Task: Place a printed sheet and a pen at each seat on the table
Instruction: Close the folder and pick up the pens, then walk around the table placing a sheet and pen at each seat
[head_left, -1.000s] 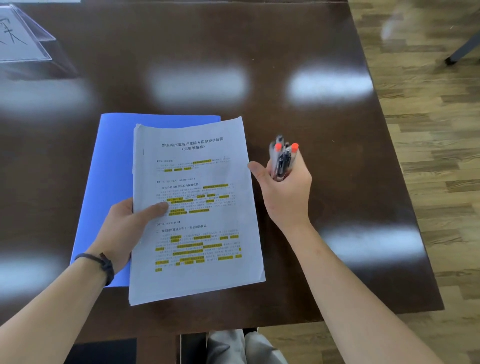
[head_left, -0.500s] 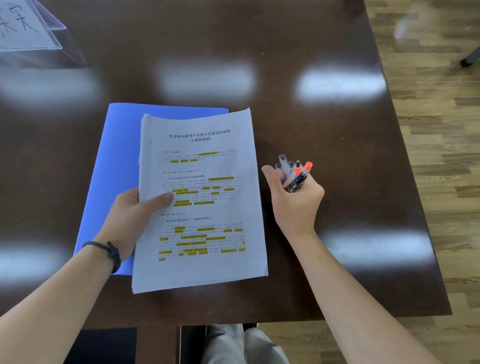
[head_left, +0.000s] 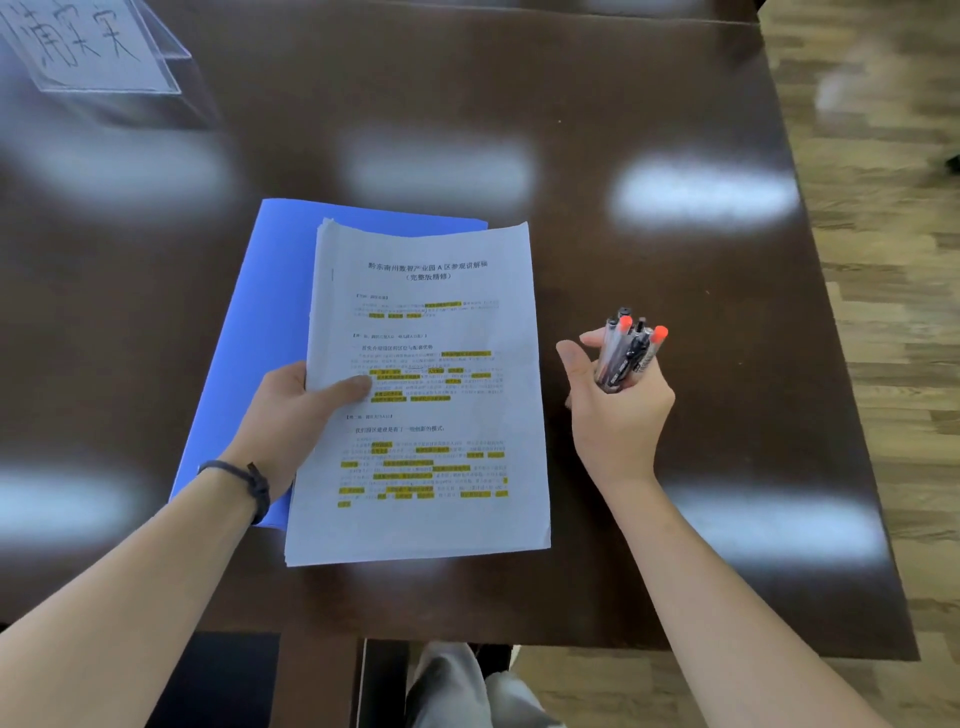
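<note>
My left hand (head_left: 296, 410) grips a stack of printed sheets (head_left: 431, 415) with yellow highlighting, thumb on top at its left edge. A blue folder (head_left: 260, 332) lies under the stack, sticking out to the left. My right hand (head_left: 613, 405) holds a bundle of several pens (head_left: 628, 353) upright, their orange caps pointing up, just right of the sheets. Both hands hover over the dark brown table (head_left: 623, 130).
A clear acrylic name card stand (head_left: 98, 47) with handwritten characters stands at the table's far left. The table's right edge (head_left: 831, 364) borders a wooden floor. A dark chair (head_left: 218, 680) and my grey trouser leg (head_left: 467, 686) show below the near edge.
The view has shifted, so the sheets, the pens and the name card sit lower in frame. My right hand has tilted the pen bundle slightly to the right. Both holds are unchanged.
</note>
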